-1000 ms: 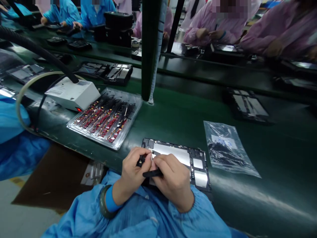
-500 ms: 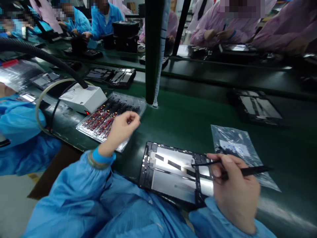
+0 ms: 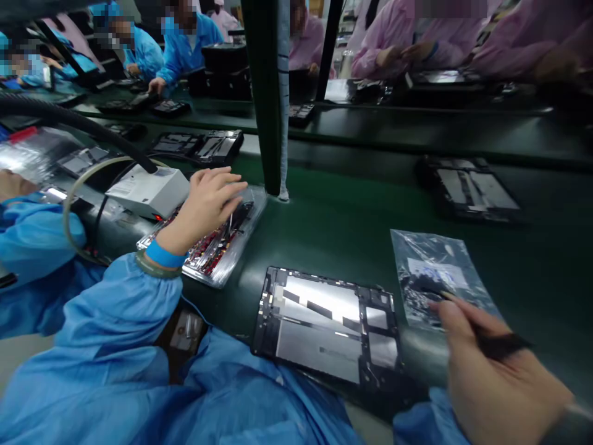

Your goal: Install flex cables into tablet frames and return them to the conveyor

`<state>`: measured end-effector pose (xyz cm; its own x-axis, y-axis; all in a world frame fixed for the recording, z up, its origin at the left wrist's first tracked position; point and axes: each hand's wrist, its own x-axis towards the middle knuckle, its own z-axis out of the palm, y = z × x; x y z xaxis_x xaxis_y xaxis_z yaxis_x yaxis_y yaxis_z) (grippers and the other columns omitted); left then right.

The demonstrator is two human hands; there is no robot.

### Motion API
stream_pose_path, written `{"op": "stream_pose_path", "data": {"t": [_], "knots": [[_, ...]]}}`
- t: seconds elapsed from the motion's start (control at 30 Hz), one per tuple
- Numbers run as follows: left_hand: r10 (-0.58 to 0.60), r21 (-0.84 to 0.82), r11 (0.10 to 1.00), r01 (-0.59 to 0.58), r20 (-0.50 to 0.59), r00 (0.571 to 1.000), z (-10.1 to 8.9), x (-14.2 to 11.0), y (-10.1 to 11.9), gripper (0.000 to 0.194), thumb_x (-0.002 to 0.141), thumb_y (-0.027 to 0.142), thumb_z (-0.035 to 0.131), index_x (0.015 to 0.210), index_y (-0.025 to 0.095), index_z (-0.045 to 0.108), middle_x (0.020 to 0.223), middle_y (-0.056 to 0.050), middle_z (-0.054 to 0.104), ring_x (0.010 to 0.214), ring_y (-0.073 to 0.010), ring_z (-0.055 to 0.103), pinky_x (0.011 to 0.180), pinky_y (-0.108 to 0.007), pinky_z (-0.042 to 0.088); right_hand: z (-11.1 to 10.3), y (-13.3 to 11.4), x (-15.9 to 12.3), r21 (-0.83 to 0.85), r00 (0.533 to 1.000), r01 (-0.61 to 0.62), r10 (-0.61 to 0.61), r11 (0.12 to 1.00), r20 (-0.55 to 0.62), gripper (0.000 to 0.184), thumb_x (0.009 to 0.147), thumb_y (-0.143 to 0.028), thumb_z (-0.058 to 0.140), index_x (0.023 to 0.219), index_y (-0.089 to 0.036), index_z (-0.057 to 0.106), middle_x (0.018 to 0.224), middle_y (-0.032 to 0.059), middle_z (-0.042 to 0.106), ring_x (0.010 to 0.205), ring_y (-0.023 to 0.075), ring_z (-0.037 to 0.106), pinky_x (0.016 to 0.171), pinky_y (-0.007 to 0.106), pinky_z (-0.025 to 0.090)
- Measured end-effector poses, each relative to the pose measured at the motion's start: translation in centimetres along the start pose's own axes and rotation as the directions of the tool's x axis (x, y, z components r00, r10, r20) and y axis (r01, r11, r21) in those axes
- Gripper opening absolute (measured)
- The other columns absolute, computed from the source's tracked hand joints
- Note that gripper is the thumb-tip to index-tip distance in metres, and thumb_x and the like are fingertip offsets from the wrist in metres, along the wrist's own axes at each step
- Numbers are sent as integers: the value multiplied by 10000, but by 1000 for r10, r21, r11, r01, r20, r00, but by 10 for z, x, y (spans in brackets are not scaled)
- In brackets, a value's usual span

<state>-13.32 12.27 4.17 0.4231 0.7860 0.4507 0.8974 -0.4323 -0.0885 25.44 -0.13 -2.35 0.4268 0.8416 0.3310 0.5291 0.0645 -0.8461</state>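
The left hand [image 3: 208,201] spread its fingers loosely over the clear tray [image 3: 248,238] of small parts, the right hand [image 3: 500,364] pinched a slim dark tool [image 3: 503,345] by the plastic bag [image 3: 467,272], and the opened tablet [image 3: 319,361] lay between them on the green worktop [image 3: 333,228].

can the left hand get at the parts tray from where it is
Probably yes: the left hand appears to be right above the tray, fingers spread, with nothing seen in them. The white box sits at the tray's side and doesn't seem to block the way.
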Motion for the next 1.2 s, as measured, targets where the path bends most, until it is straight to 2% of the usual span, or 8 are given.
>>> {"op": "stream_pose_path", "data": {"t": [0.07,0.13,0.2,0.3,0.47,0.8,1.03,1.2], "knots": [[47,-145,988,-48,-12,999,-2,-2,18,295,950,279,506,1211,180,601,1230,-103,638,1274,-252,485,1060,-477,342,4,1,6,-121,953,262,-238,957,187,219,889,-345,620,1025,-208,724,914,44,729,804,205,659,720,317,482],[152,-286,949,-130,58,987,7,-8,45,276,949,275,506,1188,182,611,1231,-98,642,1274,-242,494,1080,-471,330,16,3,10,-98,801,532,-462,841,381,209,922,-256,555,1038,-198,718,885,40,739,769,186,666,695,297,489],[283,-423,884,-198,149,948,24,-17,76,256,955,261,497,1168,189,618,1256,-91,637,1291,-235,486,1115,-487,290,32,7,12,-84,672,690,-593,719,444,252,920,-148,507,1077,-183,701,878,40,743,737,169,654,666,283,487],[417,-595,768,-235,187,890,53,-31,113,232,971,250,464,1117,177,629,1253,-101,641,1265,-214,519,1107,-454,330,52,15,10,-89,566,787,-658,610,496,344,876,-34,472,1122,-165,674,978,47,747,755,164,630,681,279,489],[416,-633,735,-245,135,900,84,-40,137,207,963,249,466,957,144,644,1208,-134,653,1121,-220,601,959,-389,473,63,18,2,-174,456,876,-657,449,600,315,865,-43,501,1118,-119,672,1092,107,720,811,207,589,693,325,468],[541,-494,768,-407,162,825,84,-34,142,160,935,154,479,1019,152,615,1316,-72,613,1110,-247,552,896,-396,476,66,12,-1,-243,431,898,-628,366,648,251,915,-92,493,1094,-116,668,1067,92,712,795,203,556,656,315,409],[492,-527,789,-317,230,840,83,-34,143,252,946,149,445,1152,156,590,1341,-73,596,1137,-238,516,917,-377,446,51,10,-6,-264,535,816,-500,514,681,274,906,-34,464,1061,-158,653,896,69,681,786,183,588,632,289,401],[517,-526,779,-341,232,824,84,-34,141,412,933,138,457,1343,154,495,1365,-95,574,1175,-238,497,944,-382,428,35,16,-9,-250,522,825,-512,507,682,307,908,-16,440,1102,-138,644,918,81,679,793,190,584,637,297,401]]}}
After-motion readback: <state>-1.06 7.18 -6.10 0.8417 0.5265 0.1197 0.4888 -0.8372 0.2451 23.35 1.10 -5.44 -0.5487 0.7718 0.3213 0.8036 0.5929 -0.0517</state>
